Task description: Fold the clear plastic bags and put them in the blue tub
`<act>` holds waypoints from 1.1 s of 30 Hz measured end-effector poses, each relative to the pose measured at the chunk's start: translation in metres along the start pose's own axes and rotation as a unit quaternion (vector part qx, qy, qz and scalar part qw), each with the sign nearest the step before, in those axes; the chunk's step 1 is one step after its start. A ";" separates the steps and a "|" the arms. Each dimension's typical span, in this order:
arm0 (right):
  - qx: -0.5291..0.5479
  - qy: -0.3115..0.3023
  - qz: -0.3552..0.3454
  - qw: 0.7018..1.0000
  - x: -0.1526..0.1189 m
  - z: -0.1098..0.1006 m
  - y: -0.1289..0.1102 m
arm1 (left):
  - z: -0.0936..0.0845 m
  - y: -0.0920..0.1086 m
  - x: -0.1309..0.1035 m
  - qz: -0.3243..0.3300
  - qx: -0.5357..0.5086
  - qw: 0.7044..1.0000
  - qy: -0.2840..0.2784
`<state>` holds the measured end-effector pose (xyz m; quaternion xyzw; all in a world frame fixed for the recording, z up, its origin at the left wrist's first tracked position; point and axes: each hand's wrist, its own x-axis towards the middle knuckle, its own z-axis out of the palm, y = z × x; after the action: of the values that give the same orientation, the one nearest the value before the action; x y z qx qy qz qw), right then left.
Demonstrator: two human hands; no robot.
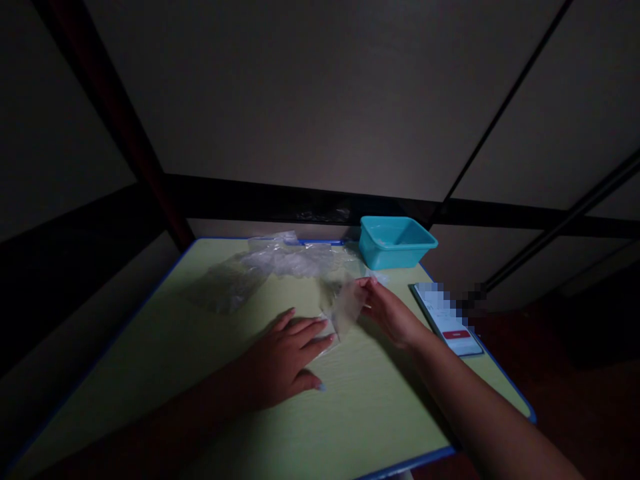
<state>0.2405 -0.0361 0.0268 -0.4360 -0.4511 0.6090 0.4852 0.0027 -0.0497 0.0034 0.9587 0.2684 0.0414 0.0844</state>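
My left hand (287,363) lies flat on the green tabletop, fingers spread, its fingertips pressing on the near end of a small clear plastic bag (349,307). The far part of that bag is raised and blurred, pinched between the fingers of my right hand (387,310). Whether anything is inside the bag I cannot make out. Behind both hands a crumpled heap of clear plastic bags (280,261) spreads over the back of the table.
A turquoise plastic basin (395,257) stands at the back right corner. Along the right edge lies a phone (445,317) with a lit screen. The blue-edged table (150,367) meets a pale panelled wall (300,100) behind.
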 end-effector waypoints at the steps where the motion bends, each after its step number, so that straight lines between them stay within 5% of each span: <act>1: 0.011 -0.015 0.013 1.000 0.000 0.001 0.002 | 0.000 0.000 0.000 -0.002 0.000 1.000 -0.004; 13: 0.035 -0.073 0.026 0.996 0.001 0.010 0.033 | -0.002 0.002 0.000 -0.011 0.006 1.000 -0.014; 33: 0.162 -0.088 0.030 0.982 -0.008 0.032 0.024 | 0.004 -0.001 0.000 -0.005 -0.017 1.000 0.011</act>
<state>0.2057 -0.0511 0.0111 -0.3097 -0.3741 0.7241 0.4898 0.0024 -0.0490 -0.0004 0.9553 0.2733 0.0559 0.0977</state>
